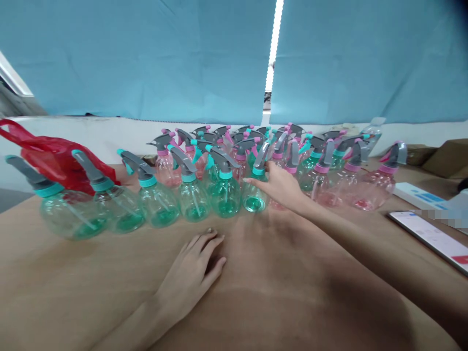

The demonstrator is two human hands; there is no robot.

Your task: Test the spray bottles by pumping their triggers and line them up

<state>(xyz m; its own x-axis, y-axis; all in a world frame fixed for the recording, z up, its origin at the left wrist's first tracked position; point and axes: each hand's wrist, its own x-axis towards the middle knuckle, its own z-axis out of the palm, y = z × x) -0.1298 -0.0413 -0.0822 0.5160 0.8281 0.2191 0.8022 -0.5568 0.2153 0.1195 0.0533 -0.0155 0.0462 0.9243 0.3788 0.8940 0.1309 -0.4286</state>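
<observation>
Spray bottles with grey heads stand in rows across the wooden table. The front left ones are clear green with teal collars, the right ones mostly pink with pink collars. My right hand (283, 187) reaches to a green spray bottle (255, 201) in the middle of the front row. Its thumb lies across the bottle's upper body, and the other fingers are at the collar's right side, partly hidden. My left hand (195, 263) rests palm down on the table, fingers loosely stretched and holding nothing. Another green spray bottle (225, 195) stands just beyond it.
A red plastic bag (62, 156) lies behind the bottles at left. On the right are a phone (427, 234), a white and blue box (420, 195), a clear bottle (373, 130) and brown cardboard (449, 158). A blue sheet (146, 58) hangs at the back.
</observation>
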